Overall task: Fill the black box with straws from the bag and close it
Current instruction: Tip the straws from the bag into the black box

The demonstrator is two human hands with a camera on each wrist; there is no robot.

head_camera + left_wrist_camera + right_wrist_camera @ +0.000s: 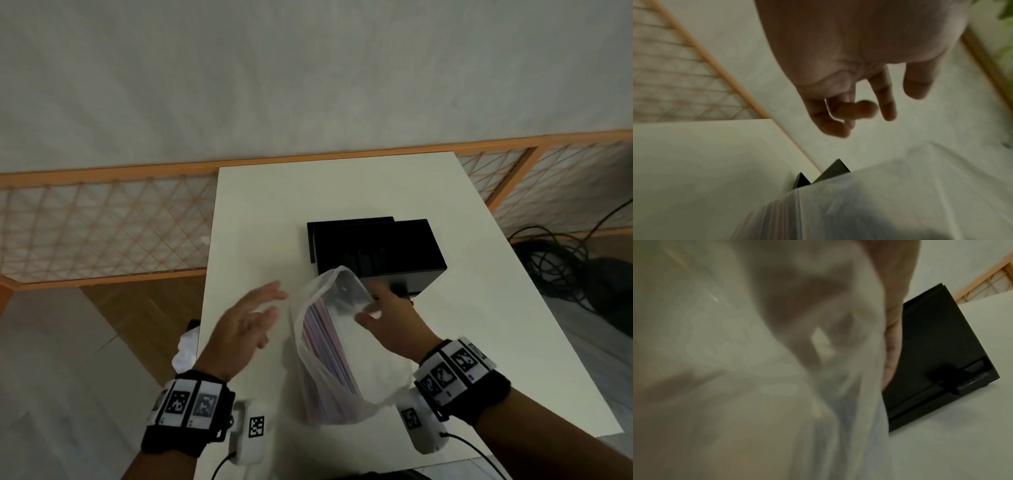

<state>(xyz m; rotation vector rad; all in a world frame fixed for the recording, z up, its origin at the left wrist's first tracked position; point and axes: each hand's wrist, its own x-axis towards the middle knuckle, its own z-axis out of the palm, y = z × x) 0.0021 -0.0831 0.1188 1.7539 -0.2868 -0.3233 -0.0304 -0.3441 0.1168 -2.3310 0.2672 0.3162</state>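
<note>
A white table (462,325) is set before a lattice fence. Nearest, the bag (346,370) of straws (325,346) is gripped at its mouth by the right hand (390,322); the left hand (243,325) is spread beside it, holding nothing. Beyond, touching the bag, the black box (380,250) is seen uncovered. The mouth should be held wide so straws are drawn out unbent.

Thin translucent plastic bag (329,346), matt black box (380,250), smooth white table (462,308), wooden lattice screen (102,219)

Black box (380,250), white table (462,329), clear bag (342,359), pinkish straws (325,349)
</note>
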